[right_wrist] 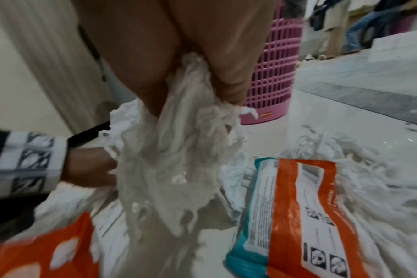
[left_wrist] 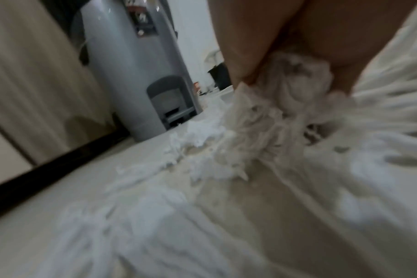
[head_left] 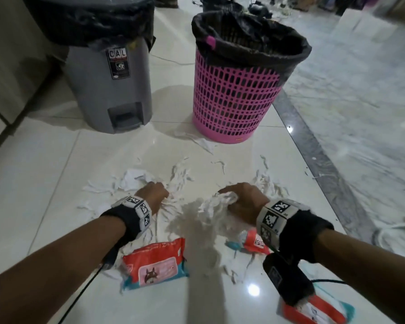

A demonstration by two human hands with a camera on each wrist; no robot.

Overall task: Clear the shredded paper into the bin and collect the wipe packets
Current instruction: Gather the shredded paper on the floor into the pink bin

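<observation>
- Orange-and-teal wipe packets lie nearest on the floor (head_left: 45,160): one (head_left: 155,263) by the left forearm, one (head_left: 253,242) under the right wrist, one (head_left: 318,311) nearest of all.
- Left hand (head_left: 153,192) and right hand (head_left: 242,199) each have fingers curled round a clump of shredded paper (head_left: 211,206), low over the tiles.
- Farther off stand the grey pedal bin (head_left: 108,85) and pink basket (head_left: 234,94), both black-lined.

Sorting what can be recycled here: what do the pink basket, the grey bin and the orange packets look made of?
Pink basket: moulded plastic, matte, judging by its regular lattice of holes; lined with a thin black bag.
Grey bin: smooth hard plastic with a dull sheen, pedal at its base.
Orange packets: glossy printed film, probably plastic, creased and shiny.
</observation>
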